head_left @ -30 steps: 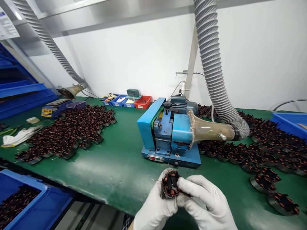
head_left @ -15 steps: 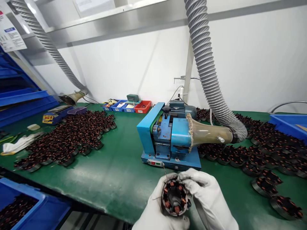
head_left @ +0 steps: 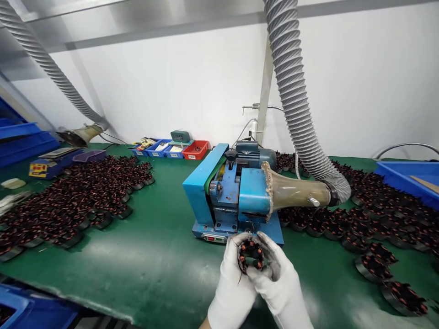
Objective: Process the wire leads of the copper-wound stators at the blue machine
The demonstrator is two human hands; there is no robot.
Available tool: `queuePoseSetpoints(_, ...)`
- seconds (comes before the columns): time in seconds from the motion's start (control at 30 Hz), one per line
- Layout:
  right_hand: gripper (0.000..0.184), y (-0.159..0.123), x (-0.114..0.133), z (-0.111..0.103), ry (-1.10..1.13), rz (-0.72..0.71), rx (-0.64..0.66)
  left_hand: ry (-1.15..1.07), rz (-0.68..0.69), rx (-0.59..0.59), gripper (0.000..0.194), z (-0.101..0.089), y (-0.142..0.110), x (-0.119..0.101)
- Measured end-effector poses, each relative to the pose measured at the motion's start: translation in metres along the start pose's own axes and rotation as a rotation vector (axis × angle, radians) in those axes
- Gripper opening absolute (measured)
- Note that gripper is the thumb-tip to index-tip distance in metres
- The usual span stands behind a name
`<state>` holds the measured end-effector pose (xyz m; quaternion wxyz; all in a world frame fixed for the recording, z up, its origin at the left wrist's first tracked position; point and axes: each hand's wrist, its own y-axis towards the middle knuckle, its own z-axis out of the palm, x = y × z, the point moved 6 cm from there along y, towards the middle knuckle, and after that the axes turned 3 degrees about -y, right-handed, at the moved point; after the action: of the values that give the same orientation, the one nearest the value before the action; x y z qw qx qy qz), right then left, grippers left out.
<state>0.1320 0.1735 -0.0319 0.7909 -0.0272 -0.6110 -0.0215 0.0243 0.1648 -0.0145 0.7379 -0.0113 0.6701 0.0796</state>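
Both my hands wear white gloves and hold one wound stator ring [head_left: 250, 256] with copper coils, its open face turned toward me. My left hand [head_left: 233, 285] wraps the ring's left side and underside. My right hand [head_left: 279, 285] pinches its right rim with thumb and fingers. The ring is raised just in front of the blue bench machine [head_left: 233, 196], close to its front panel with the switches.
A grey ribbed hose [head_left: 298, 109] with a beige funnel feeds the machine's right side. Heaps of stators [head_left: 78, 196] lie left and more stators [head_left: 373, 219] right on the green mat [head_left: 161, 265]. Small bins [head_left: 171, 148] stand at the back; blue crate [head_left: 408, 176] far right.
My hands have lifted the stator forward, nearer the machine's front. The ring has been turned in my fingers and the view has shifted to the right.
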Motion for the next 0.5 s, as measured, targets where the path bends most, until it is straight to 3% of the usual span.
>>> queuePoseSetpoints(0.13,0.057,0.02,-0.01,0.002,-0.236,0.001,-0.065,-0.119,-0.119,-0.046,0.033,0.006,0.023,0.027)
queuePoseSetpoints(0.3,0.043,0.039,0.009,0.006,-0.383,-0.098,-0.079,-0.158,-0.11,-0.035,0.032,0.013,0.043,0.028)
queuePoseSetpoints(0.5,0.039,0.038,0.013,0.004,-0.414,-0.105,-0.086,-0.155,-0.124,-0.052,0.029,0.017,0.044,0.027)
